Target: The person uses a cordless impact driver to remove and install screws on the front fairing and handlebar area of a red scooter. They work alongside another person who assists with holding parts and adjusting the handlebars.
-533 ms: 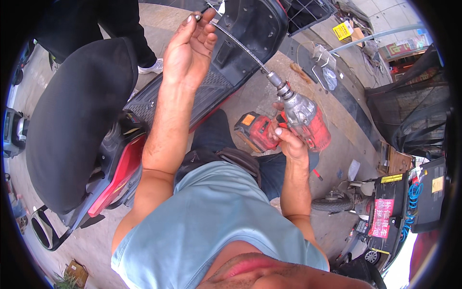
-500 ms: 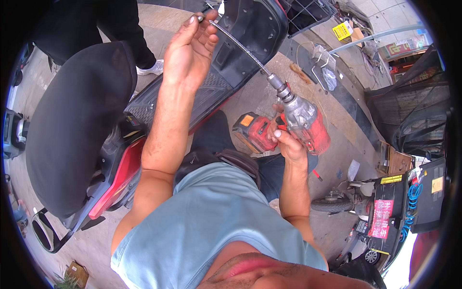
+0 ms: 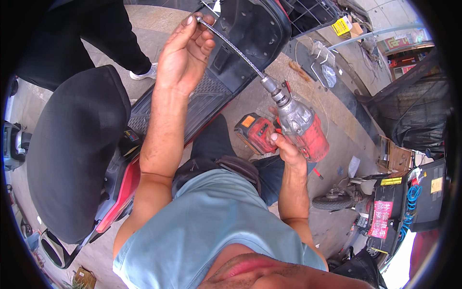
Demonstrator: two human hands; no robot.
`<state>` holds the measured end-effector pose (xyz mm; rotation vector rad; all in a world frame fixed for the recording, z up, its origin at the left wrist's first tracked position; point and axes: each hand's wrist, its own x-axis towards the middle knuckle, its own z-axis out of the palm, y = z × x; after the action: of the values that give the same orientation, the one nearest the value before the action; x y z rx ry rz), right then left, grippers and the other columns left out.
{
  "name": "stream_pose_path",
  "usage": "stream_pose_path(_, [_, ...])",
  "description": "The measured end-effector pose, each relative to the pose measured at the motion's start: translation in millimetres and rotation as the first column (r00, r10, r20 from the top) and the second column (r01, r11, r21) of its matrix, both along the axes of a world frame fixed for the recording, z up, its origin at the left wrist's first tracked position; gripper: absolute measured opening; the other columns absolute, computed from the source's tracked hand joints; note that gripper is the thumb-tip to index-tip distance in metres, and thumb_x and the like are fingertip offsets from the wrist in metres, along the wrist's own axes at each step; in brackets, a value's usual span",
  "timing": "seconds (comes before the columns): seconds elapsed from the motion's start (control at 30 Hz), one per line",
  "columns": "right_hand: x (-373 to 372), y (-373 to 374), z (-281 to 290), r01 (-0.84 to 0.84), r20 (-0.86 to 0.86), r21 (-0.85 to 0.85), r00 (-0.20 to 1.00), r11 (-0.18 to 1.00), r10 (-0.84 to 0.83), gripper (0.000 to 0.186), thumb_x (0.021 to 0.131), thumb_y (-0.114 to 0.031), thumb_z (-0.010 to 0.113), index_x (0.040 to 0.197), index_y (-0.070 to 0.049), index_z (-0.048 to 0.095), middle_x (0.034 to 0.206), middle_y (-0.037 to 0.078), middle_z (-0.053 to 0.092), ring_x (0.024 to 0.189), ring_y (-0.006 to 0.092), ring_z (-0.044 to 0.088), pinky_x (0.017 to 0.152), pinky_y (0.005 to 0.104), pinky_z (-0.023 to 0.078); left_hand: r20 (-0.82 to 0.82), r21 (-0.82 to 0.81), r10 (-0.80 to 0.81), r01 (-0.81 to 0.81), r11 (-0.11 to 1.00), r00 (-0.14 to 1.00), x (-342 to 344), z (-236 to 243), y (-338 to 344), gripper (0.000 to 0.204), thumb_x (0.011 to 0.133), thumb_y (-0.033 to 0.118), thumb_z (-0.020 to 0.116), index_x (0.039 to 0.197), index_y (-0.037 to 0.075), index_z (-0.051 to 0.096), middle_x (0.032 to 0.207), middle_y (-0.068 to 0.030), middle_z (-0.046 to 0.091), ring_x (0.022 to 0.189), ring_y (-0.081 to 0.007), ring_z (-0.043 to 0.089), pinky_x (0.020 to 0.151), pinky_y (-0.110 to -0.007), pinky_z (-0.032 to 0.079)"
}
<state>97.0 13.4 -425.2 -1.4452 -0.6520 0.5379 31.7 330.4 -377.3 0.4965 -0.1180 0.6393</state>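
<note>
My right hand (image 3: 288,149) is wrapped round the handle of a red and grey cordless power drill (image 3: 303,126). Its battery (image 3: 256,132) faces left. From the chuck a long, twisted-looking metal rod (image 3: 237,49) runs up and left to my left hand (image 3: 182,62). There, thumb and fingers pinch a small shiny metal piece (image 3: 198,19) at the rod's far end; its exact kind is too small to make out. The rod crosses over the black footboard (image 3: 211,91) of a red scooter.
The scooter's black seat (image 3: 77,154) fills the left side, with a person in dark trousers (image 3: 113,33) standing beyond it. At the right are a small wheel (image 3: 332,201) and an open black case (image 3: 387,207) with a blue coiled hose (image 3: 414,194). A wire basket (image 3: 313,14) is at the top.
The small metal piece in my left fingers, seen apart from the rod's tip before, now meets it. Drill and rod have shifted slightly left. The person's legs have moved a little.
</note>
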Motion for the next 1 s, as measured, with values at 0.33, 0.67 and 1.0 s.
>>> stream_pose_path(0.33, [-67, 77, 38, -0.113, -0.041, -0.169, 0.993, 0.979, 0.108, 0.029, 0.098, -0.021, 0.062, 0.12, -0.004, 0.057, 0.101, 0.005, 0.067, 0.091, 0.0162, 0.067, 0.081, 0.0322, 0.055, -0.168, 0.087, -0.082, 0.097, 0.991, 0.982, 59, 36, 39, 0.015, 0.098, 0.022, 0.064, 0.104, 0.009, 0.068, 0.084, 0.0017, 0.069, 0.064, -0.0058, 0.059, 0.057, -0.019, 0.049])
stream_pose_path(0.67, [-70, 140, 46, -0.282, 0.353, -0.134, 0.882, 0.95, 0.312, 0.095, 0.075, -0.01, 0.085, 0.149, 0.0, 0.028, 0.127, 0.018, 0.059, 0.114, 0.0285, 0.063, 0.094, 0.0407, 0.051, -0.195, 0.321, 0.16, -0.091, 0.943, 0.968, 89, 62, 47, 0.012, 0.098, 0.018, 0.064, 0.098, 0.006, 0.064, 0.086, -0.0039, 0.071, 0.062, -0.009, 0.058, 0.055, -0.022, 0.047])
stream_pose_path(1.0, [-78, 157, 33, -0.097, 0.37, -0.131, 0.918, 0.987, 0.14, 0.088, 0.074, -0.009, 0.089, 0.141, -0.001, 0.032, 0.125, 0.012, 0.056, 0.112, 0.0194, 0.06, 0.095, 0.0364, 0.052, -0.173, 0.388, 0.114, -0.039, 0.921, 0.978, 107, 60, 49, 0.014, 0.096, 0.013, 0.064, 0.103, 0.001, 0.064, 0.087, -0.0083, 0.071, 0.065, -0.0136, 0.064, 0.057, -0.025, 0.052])
